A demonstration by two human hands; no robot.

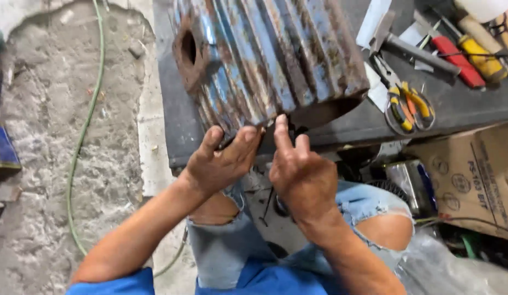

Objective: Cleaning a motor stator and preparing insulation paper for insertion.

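A large ribbed metal housing [265,54], blue paint flaking over rust, lies on a dark workbench [462,104] with a round hole in its left end. My left hand [218,161] presses its fingers against the housing's lower front edge. My right hand [300,172] is beside it, thumb and fingers up against the rusty open end. Whether either hand pinches a small part there is hidden. My knees in torn light jeans are below.
Pliers with yellow-black handles [410,104], a red-handled screwdriver [456,60], a yellow-handled one [481,54] and a metal scraper [407,46] lie on the bench to the right. A cardboard box [473,175] stands lower right. A green hose [82,136] runs over rough concrete floor at left.
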